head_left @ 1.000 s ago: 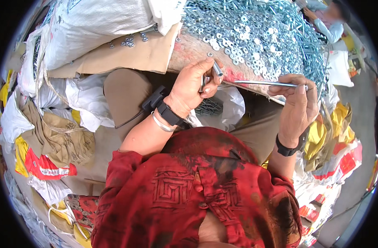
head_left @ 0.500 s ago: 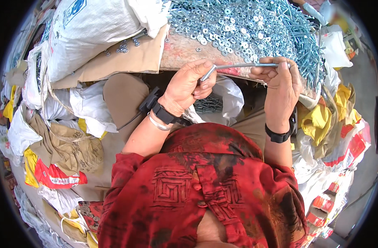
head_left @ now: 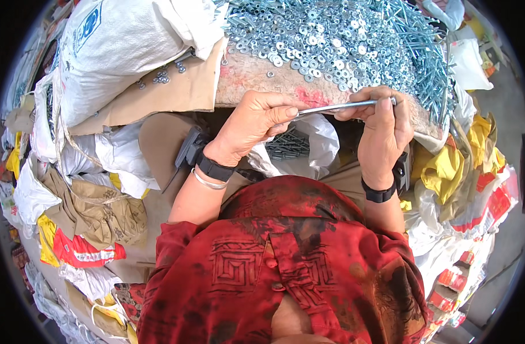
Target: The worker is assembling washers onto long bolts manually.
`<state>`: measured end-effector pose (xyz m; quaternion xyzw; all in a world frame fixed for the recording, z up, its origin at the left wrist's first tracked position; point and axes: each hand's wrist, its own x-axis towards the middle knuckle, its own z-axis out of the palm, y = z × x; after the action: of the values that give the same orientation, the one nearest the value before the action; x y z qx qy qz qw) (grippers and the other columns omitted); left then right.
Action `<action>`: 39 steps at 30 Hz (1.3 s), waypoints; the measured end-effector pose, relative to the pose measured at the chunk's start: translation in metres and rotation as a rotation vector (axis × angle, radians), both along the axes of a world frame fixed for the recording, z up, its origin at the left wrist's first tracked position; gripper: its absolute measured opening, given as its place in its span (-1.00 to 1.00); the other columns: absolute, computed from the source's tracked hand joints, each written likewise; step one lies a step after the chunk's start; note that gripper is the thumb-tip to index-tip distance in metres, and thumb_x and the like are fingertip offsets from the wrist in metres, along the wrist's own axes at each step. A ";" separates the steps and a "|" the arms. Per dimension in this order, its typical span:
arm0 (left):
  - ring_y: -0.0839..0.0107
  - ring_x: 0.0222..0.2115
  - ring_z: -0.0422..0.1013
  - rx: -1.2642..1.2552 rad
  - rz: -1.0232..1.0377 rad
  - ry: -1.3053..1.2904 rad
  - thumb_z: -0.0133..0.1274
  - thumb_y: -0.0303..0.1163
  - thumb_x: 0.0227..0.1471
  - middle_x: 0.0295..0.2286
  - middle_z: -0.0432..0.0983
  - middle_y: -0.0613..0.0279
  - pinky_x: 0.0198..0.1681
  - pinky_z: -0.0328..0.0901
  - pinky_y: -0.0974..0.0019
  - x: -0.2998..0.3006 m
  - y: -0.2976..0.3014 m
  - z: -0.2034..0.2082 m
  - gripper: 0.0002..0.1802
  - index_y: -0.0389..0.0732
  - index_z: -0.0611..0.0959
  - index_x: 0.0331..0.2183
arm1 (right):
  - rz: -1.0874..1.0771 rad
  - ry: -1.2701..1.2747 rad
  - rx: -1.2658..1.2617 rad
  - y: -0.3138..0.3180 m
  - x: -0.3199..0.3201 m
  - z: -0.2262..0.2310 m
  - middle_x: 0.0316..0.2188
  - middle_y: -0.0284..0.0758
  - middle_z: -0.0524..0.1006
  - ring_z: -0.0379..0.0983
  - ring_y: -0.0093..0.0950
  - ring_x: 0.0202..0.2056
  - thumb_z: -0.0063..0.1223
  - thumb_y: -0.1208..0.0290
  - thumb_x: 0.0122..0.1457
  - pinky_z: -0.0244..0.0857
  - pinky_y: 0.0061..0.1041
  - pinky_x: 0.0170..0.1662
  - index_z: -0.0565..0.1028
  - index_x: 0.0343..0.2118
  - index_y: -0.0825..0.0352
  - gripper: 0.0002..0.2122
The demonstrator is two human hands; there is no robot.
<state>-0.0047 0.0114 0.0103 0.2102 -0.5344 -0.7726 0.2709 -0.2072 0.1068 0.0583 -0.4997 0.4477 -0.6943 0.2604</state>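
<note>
A long, thin silver bolt [head_left: 337,107] spans the gap between my two hands, nearly level and above the front edge of the work surface. My left hand [head_left: 250,126] is closed around its left end, thumb on top, so that end is mostly hidden. At the other end, the fingers of my right hand [head_left: 384,129] pinch the thicker part, whose tip shows past the thumb. Beyond the hands lies a heap of washers [head_left: 314,49], with many long bolts [head_left: 414,57] piled to its right. Below the hands, an open white bag [head_left: 324,143] holds dark metal pieces [head_left: 287,146].
A full white woven sack [head_left: 122,54] rests on cardboard [head_left: 188,86] at the far left, with a few small metal parts beside it. Crumpled sacks [head_left: 96,209] and yellow plastic [head_left: 446,169] lie around both sides. The stained board edge [head_left: 251,74] runs just past my hands.
My left hand has lowered and turned, levelling the angled metal end it holds with the rest. My right hand has come slightly down and left, still pinching the bolt.
</note>
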 end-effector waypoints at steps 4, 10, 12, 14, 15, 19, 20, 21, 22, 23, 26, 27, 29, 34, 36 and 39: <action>0.72 -0.70 0.14 0.057 0.003 -0.027 0.10 -0.30 0.18 -0.70 0.28 0.47 -0.71 -0.03 0.57 0.007 -0.006 0.008 -0.69 -0.29 0.64 -0.11 | 0.040 -0.106 0.055 -0.006 0.001 0.000 -0.36 -0.04 0.55 0.60 -0.34 -0.40 -0.25 0.37 0.40 0.54 -0.39 -0.33 0.36 -0.19 0.51 -0.76; 0.65 -0.73 0.10 0.212 0.328 0.363 0.00 -0.31 0.25 -0.59 0.35 0.34 -0.71 0.00 0.58 0.025 -0.025 0.001 -0.82 -0.24 0.56 -0.28 | 0.286 -0.144 0.435 -0.009 -0.002 -0.027 -0.38 -0.14 0.58 0.58 -0.39 -0.41 -0.19 0.32 0.38 0.48 -0.47 -0.33 0.45 -0.19 0.50 -0.71; 0.64 -0.73 0.11 0.245 0.368 0.439 0.01 -0.31 0.24 -0.58 0.35 0.32 -0.71 0.00 0.58 0.025 -0.026 0.002 -0.82 -0.24 0.55 -0.28 | 0.500 -0.010 0.521 -0.006 -0.004 -0.016 -0.50 -0.27 0.57 0.57 -0.50 -0.47 -0.10 0.36 0.35 0.47 -0.57 -0.39 0.51 -0.35 0.49 -0.73; 0.62 -0.74 0.14 0.307 0.382 0.544 0.01 -0.29 0.24 -0.58 0.35 0.31 -0.73 0.00 0.56 0.026 -0.028 -0.002 -0.80 -0.24 0.55 -0.28 | 0.561 0.048 0.535 -0.010 -0.003 -0.008 -0.55 -0.31 0.56 0.54 -0.55 -0.51 -0.04 0.35 0.33 0.43 -0.61 -0.44 0.51 -0.41 0.46 -0.73; 0.62 -0.74 0.14 0.307 0.380 0.545 0.01 -0.29 0.24 -0.58 0.35 0.31 -0.73 0.00 0.56 0.024 -0.027 -0.006 -0.80 -0.24 0.55 -0.28 | 0.625 0.109 0.548 -0.014 -0.003 -0.005 -0.59 -0.35 0.54 0.52 -0.60 -0.54 0.02 0.34 0.31 0.38 -0.64 -0.49 0.51 -0.48 0.44 -0.72; 0.62 -0.81 0.15 0.559 0.194 0.326 0.02 -0.14 0.24 -0.70 0.36 0.35 -0.77 -0.01 0.55 -0.008 0.002 -0.009 -0.67 -0.23 0.56 -0.38 | 0.587 0.083 0.513 -0.048 0.033 -0.029 -0.64 -0.46 0.48 0.38 -0.72 -0.62 0.13 0.31 0.23 0.22 -0.70 -0.57 0.51 -0.52 0.35 -0.75; 0.62 -0.81 0.16 0.565 0.161 0.313 0.01 -0.13 0.24 -0.70 0.37 0.33 -0.78 0.00 0.54 -0.001 -0.004 -0.017 -0.67 -0.21 0.54 -0.38 | 0.592 0.091 0.512 -0.052 0.032 -0.031 -0.64 -0.46 0.48 0.38 -0.72 -0.62 0.13 0.31 0.23 0.22 -0.70 -0.57 0.51 -0.52 0.35 -0.75; 0.63 -0.81 0.16 0.573 0.126 0.299 -0.01 -0.11 0.25 -0.69 0.38 0.30 -0.78 0.00 0.54 0.003 -0.010 -0.012 -0.66 -0.20 0.53 -0.37 | 0.633 0.113 0.584 -0.057 0.030 -0.033 -0.64 -0.48 0.47 0.37 -0.74 -0.62 0.15 0.30 0.22 0.21 -0.70 -0.58 0.49 -0.53 0.34 -0.75; 0.63 -0.81 0.16 0.571 0.132 0.307 -0.01 -0.11 0.25 -0.69 0.38 0.30 -0.78 0.00 0.54 0.003 -0.008 -0.008 -0.66 -0.20 0.53 -0.37 | 0.674 0.135 0.657 -0.063 0.028 -0.033 -0.64 -0.50 0.45 0.36 -0.76 -0.62 0.16 0.29 0.22 0.19 -0.71 -0.59 0.48 -0.54 0.34 -0.74; 0.62 -0.82 0.14 0.463 0.210 0.238 -0.02 -0.11 0.26 -0.70 0.38 0.27 -0.77 0.00 0.55 0.003 -0.004 -0.003 -0.68 -0.19 0.51 -0.35 | 0.679 0.144 0.658 -0.069 0.025 -0.031 -0.64 -0.50 0.45 0.36 -0.76 -0.62 0.16 0.29 0.22 0.19 -0.71 -0.59 0.48 -0.54 0.34 -0.74; 0.63 -0.82 0.12 0.252 0.323 0.173 -0.04 -0.13 0.27 -0.69 0.37 0.22 -0.76 0.00 0.56 0.004 -0.002 0.001 -0.71 -0.17 0.48 -0.31 | 0.251 0.228 0.568 -0.094 0.008 -0.032 -0.65 -0.40 0.49 0.44 -0.58 -0.61 0.15 0.28 0.20 0.26 -0.54 -0.56 0.47 -0.54 0.34 -0.74; 0.64 -0.81 0.12 0.141 0.339 0.173 -0.05 -0.13 0.28 -0.67 0.38 0.19 -0.75 0.00 0.57 0.002 -0.004 0.001 -0.72 -0.17 0.46 -0.30 | -0.006 0.513 0.396 -0.113 -0.006 -0.044 -0.58 -0.30 0.51 0.48 -0.42 -0.55 0.13 0.28 0.20 0.31 -0.41 -0.50 0.47 -0.49 0.33 -0.77; 0.65 -0.80 0.12 0.154 0.373 0.137 -0.05 -0.14 0.28 -0.66 0.38 0.20 -0.75 -0.01 0.58 0.002 -0.006 0.001 -0.72 -0.16 0.45 -0.30 | -0.254 0.792 0.203 -0.133 -0.015 -0.056 -0.51 -0.21 0.54 0.53 -0.25 -0.50 0.10 0.29 0.19 0.35 -0.28 -0.44 0.47 -0.45 0.33 -0.79; 0.69 -0.77 0.16 0.157 0.486 0.109 -0.04 -0.17 0.29 -0.65 0.40 0.29 -0.75 0.01 0.61 0.006 -0.010 0.003 -0.74 -0.13 0.43 -0.37 | -0.290 1.260 0.438 -0.142 -0.011 -0.056 -0.25 -0.06 0.52 0.52 -0.01 -0.32 0.06 0.30 0.18 0.36 -0.08 -0.30 0.43 -0.28 0.33 -0.80; 0.67 -0.77 0.13 0.193 0.574 0.133 -0.04 -0.18 0.28 -0.65 0.37 0.22 -0.75 -0.01 0.60 0.007 -0.013 0.002 -0.74 -0.18 0.44 -0.30 | -0.340 1.231 0.405 -0.141 -0.015 -0.054 -0.38 -0.10 0.55 0.55 -0.17 -0.43 0.10 0.33 0.17 0.38 -0.18 -0.38 0.44 -0.31 0.39 -0.80; 0.67 -0.76 0.18 0.115 0.470 0.168 -0.03 -0.20 0.27 -0.65 0.38 0.27 -0.74 0.02 0.60 0.015 -0.017 -0.002 -0.76 -0.18 0.46 -0.28 | -0.114 0.588 0.483 -0.129 -0.028 -0.040 -0.54 -0.23 0.54 0.51 -0.44 -0.56 0.11 0.40 0.19 0.36 -0.41 -0.50 0.46 -0.36 0.41 -0.84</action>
<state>0.0099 -0.0056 0.0086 0.2786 -0.4016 -0.7323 0.4741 -0.2353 -0.0219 0.0184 -0.5761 0.6810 -0.4092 0.1920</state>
